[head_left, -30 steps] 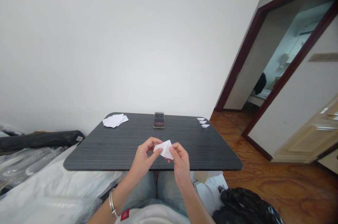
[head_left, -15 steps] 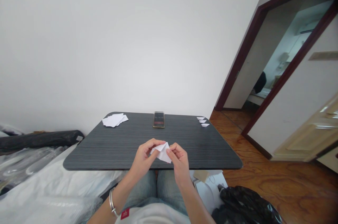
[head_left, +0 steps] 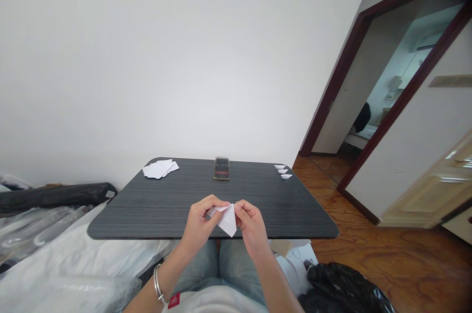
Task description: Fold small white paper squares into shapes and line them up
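Observation:
A small piece of white folded paper point(head_left: 227, 221) is held between both hands, above the near edge of the dark table point(head_left: 177, 200). My left hand point(head_left: 201, 218) pinches its left side between thumb and fingers. At its upper right, my right hand point(head_left: 251, 223) grips the paper's edge with thumb and forefinger. One corner of the paper points down toward me. Three small folded white paper pieces point(head_left: 282, 171) lie in a column at the table's far right. Loose white paper sheets point(head_left: 159, 169) are piled at the far left.
A phone point(head_left: 221, 168) rests near the table's back edge, close to the white wall point(head_left: 221, 57). Right of my legs, a black plastic bag point(head_left: 342, 283) sits on the wooden floor. Plastic-wrapped goods point(head_left: 55, 239) and a black roll point(head_left: 55, 196) lie to the left.
The paper has turned in my hands, and its free corner now points straight down. My right hand's fingers have shifted up toward the paper's top corner.

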`<state>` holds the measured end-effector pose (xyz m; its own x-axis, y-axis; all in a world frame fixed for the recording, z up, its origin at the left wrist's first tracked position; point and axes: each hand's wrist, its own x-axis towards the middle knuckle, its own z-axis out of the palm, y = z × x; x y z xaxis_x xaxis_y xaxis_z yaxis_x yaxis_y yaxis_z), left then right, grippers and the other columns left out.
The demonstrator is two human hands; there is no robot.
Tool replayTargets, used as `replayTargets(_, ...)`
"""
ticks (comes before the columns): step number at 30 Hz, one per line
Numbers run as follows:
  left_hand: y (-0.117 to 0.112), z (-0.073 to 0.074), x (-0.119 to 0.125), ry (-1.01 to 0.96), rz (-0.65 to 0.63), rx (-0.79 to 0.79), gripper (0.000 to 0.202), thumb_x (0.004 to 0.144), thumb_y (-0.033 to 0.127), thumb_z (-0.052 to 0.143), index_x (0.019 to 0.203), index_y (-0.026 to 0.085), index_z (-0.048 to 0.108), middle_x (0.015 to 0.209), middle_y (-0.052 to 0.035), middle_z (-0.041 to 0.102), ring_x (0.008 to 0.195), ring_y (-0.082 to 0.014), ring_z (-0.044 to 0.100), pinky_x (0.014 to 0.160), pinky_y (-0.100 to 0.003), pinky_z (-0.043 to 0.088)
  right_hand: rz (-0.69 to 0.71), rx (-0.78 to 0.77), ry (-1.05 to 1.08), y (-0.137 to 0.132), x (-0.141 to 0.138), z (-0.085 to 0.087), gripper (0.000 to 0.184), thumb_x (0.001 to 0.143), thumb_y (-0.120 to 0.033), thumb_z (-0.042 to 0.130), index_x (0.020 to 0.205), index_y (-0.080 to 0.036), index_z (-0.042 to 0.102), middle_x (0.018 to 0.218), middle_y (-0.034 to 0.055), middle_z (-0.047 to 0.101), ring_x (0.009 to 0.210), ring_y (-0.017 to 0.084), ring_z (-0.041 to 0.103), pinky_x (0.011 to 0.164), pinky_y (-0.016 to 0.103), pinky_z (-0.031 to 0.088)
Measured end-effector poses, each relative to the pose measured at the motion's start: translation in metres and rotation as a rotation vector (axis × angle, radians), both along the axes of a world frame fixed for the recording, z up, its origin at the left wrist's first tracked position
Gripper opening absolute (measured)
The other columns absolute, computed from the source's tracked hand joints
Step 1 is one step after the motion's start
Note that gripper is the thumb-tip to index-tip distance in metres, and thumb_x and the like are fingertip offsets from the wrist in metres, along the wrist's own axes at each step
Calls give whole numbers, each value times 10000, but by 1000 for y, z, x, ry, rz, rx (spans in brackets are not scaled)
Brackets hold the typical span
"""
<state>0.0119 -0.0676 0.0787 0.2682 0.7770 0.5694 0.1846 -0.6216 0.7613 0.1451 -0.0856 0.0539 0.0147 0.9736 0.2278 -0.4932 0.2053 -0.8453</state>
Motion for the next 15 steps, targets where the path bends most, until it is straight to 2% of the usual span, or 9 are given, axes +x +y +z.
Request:
replayTargets(7,0,3,-1,43,-33,62,143,770,179,522,811,142,654,714,-43,615,642,-133,553,574,-216,382,69,-41,31,0,3,4,204,694,-311,631,596,-155,541,492,-43,488,419,65,399,400,174,323)
replayTargets(15,-1,3,-1,45,-48,91,146,779,183,510,808,143,648,717,-47,620,647,-136,561,575,-221,394,19,12,-46,-1,4,7,202,697,-290,616,571,-150,542,483,-41,485,413,58,401,403,167,319)
